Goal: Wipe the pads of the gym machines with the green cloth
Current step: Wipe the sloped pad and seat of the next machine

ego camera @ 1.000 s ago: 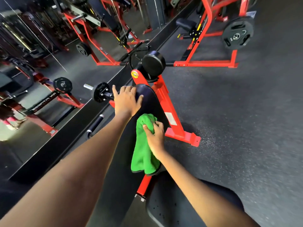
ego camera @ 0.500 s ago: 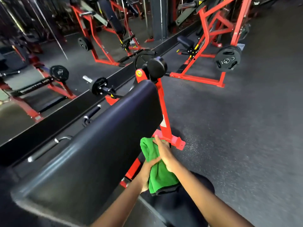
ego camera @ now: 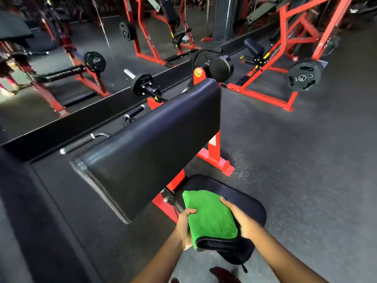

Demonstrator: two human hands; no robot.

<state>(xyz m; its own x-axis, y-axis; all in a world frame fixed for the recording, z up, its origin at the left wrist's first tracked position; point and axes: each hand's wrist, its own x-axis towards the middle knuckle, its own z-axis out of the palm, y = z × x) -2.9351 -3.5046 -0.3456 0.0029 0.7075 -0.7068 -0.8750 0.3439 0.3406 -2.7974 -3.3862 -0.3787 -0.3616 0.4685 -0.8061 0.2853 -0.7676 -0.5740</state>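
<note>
We've got the green cloth (ego camera: 211,216) folded flat on the seat pad (ego camera: 244,203), below the arm pad (ego camera: 155,137). Left hand (ego camera: 184,227) & right hand (ego camera: 240,218) grip its edges. Imo keep it flat, wipe w/ overlapping strokes front-to-back.

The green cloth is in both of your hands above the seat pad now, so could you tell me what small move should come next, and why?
Probably lower the green cloth flat onto the seat pad and begin a stroke: the left hand and right hand hold it folded just over that pad.
</note>
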